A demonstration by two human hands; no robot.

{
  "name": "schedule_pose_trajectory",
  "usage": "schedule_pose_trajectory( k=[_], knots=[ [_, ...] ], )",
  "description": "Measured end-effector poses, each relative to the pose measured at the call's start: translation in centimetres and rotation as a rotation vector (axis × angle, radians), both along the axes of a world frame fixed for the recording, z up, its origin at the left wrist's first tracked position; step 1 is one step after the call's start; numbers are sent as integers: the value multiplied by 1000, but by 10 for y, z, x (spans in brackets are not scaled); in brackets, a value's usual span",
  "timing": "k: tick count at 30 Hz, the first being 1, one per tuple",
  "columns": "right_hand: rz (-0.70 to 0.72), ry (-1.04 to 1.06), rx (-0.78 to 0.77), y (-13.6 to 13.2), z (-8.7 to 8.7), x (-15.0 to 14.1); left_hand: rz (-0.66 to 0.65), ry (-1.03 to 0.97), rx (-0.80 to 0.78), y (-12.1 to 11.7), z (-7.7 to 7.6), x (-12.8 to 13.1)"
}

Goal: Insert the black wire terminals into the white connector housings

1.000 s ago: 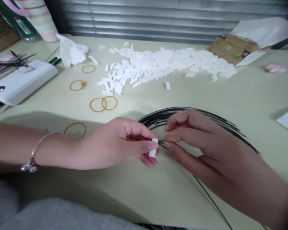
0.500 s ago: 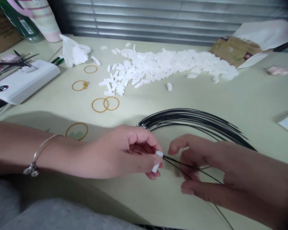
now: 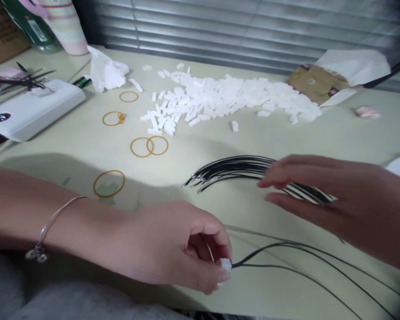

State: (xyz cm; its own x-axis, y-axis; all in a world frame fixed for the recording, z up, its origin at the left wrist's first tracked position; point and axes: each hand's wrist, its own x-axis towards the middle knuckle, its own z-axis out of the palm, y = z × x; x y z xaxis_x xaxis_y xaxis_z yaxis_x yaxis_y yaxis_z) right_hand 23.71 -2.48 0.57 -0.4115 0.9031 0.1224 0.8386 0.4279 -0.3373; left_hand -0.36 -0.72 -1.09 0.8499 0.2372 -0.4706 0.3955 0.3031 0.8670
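Observation:
My left hand (image 3: 183, 249), a silver bracelet (image 3: 55, 218) on its wrist, pinches a small white piece (image 3: 226, 264) between thumb and fingers. Thin black cords (image 3: 286, 243) run out of that grip and curve off to the lower right. Above the table's right side, my right hand (image 3: 326, 195) hovers over a bundle of black cords (image 3: 236, 166) with small metal tips. Its thumb and fingers are apart and nothing shows between them. Part of the bundle is hidden behind this hand.
A heap of small white pieces (image 3: 226, 95) spreads along the back. Orange rubber bands (image 3: 109, 183) lie to the left, near a white device (image 3: 40, 111) and a crumpled tissue (image 3: 106, 71). A brown and white packet (image 3: 316, 84) sits at the back right.
My right hand has left the cords by my left hand and moved up and right over the bundle. My left hand has come slightly lower, still pinching the white piece.

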Motion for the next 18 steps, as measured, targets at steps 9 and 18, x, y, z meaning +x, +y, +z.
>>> schedule_pose_trajectory(
  k=[9, 18],
  knots=[
    [63, 112, 81, 14, -25, -49, -44, 18, -15, 4, 0, 1],
    [145, -90, 48, 11, -27, -52, 63, -63, -92, 2, 1, 2]
  ],
)
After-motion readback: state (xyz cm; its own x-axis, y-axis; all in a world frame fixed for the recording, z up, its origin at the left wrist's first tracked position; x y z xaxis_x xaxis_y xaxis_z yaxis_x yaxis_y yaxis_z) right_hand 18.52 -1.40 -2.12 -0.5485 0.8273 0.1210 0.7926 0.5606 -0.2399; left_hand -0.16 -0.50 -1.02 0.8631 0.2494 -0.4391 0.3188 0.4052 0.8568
